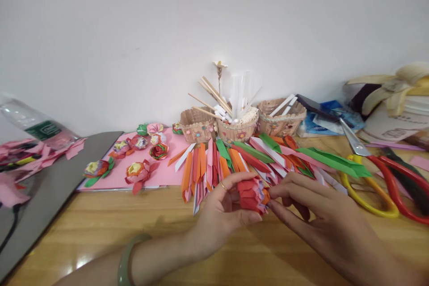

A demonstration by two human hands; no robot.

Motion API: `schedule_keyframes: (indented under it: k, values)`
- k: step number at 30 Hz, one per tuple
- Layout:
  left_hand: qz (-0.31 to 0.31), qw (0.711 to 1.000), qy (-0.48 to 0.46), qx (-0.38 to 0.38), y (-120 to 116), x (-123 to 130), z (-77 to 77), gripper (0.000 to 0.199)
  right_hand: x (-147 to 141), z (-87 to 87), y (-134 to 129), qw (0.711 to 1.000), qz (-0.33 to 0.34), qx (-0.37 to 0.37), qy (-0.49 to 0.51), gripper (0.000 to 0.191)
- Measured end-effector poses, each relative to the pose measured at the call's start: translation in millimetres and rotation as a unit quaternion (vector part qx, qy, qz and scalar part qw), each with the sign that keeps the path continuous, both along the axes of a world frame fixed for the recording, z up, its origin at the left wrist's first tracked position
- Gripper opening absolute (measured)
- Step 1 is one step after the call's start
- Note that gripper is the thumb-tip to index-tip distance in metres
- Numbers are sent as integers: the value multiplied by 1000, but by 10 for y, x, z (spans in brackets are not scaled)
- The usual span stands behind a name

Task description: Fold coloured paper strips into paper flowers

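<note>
A folded paper flower (250, 194), red outside with lilac and orange inner petals, is held above the table's front part. My left hand (217, 208) wraps its fingers and thumb round the red side. At the flower's right edge, the thumb and forefinger of my right hand (311, 210) pinch an orange petal. Just behind both hands lie many folded paper strips (208, 165) in orange, red, pink, white and green. Finished-looking paper flowers (139, 172) rest on a pink paper sheet (110, 181) to the left.
Small wooden baskets (197, 127) with sticks and white pieces stand against the wall. Red-handled scissors (385, 165) and yellow-handled scissors (372, 205) lie right, near a banana peel (392, 82) and a blue packet (331, 120). A plastic bottle (36, 123) and pink scraps lie left on a grey surface.
</note>
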State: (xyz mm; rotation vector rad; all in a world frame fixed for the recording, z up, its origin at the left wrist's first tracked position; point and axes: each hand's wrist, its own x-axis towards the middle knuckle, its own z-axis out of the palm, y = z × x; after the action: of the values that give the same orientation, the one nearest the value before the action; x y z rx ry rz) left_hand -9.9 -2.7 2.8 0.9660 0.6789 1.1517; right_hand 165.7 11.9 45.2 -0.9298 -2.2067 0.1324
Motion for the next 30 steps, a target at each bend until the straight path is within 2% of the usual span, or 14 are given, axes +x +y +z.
schedule_keyframes:
  k: [3, 5, 10, 14, 16, 20, 22, 24, 30]
  values:
    - [6, 1000, -8, 12, 9, 7, -7, 49, 27, -90, -9, 995, -19, 90, -27, 16]
    - [4, 1000, -10, 15, 13, 9, -8, 48, 35, -124, -9, 992, -26, 115, -33, 14]
    - [2, 1000, -5, 26, 6, 5, -17, 48, 18, -68, 20, 999, 13, -31, 13, 15]
    - [6, 1000, -5, 26, -1, 2, -18, 49, -4, -24, 35, 998, 22, -65, 13, 19]
    - [9, 1000, -9, 25, 1, 2, -19, 49, -2, -49, 28, 999, 8, -37, -1, 18]
    - [3, 1000, -18, 11, 14, 6, -25, 48, 17, -134, 6, 995, -29, 86, -39, 14]
    - [2, 1000, -21, -2, 19, 9, -25, 48, 22, -148, 6, 992, -37, 113, -42, 14]
    - [2, 1000, -25, -13, 21, 8, -21, 47, 19, -127, 18, 995, -28, 88, -25, 15]
    - [0, 999, -22, -29, 16, -4, -6, 46, 19, 5, 79, 996, 41, -72, 29, 21]
